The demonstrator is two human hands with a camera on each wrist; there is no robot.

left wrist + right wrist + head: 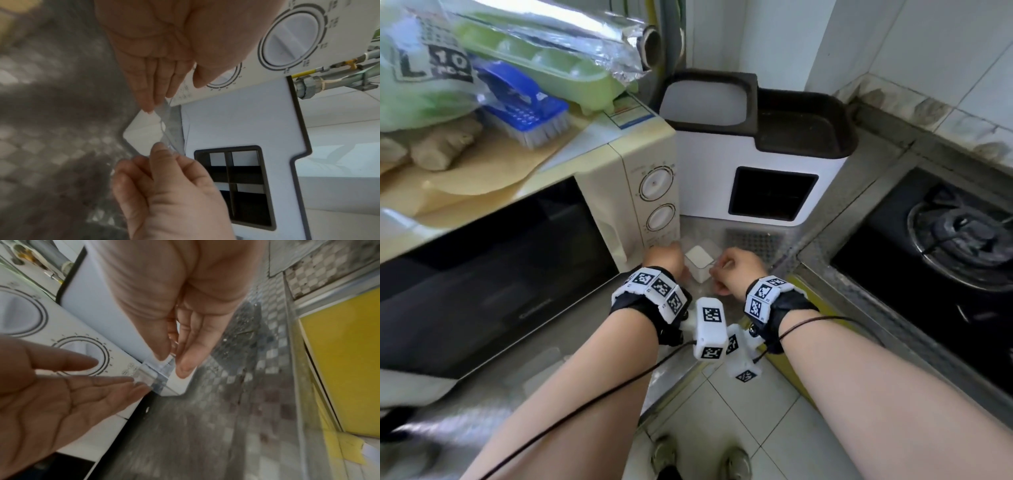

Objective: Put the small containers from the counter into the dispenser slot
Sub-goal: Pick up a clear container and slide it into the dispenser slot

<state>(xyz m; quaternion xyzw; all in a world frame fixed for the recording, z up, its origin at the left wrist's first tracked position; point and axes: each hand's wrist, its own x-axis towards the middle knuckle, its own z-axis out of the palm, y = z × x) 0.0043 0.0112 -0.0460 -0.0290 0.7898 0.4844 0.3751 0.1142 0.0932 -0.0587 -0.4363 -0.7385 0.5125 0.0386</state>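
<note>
Your right hand (736,270) pinches the small white container (699,264) standing on the desk (784,240) before the dispenser's slot (772,193), while your left hand (666,262), fingers straight, touches its other side.

White tiled walls (928,41), steel counter (825,226), cream microwave (599,192) at left, black gas hob (941,253) at right, pale floor tiles (722,411), yellow cabinet front (345,363), daylight from above.
</note>
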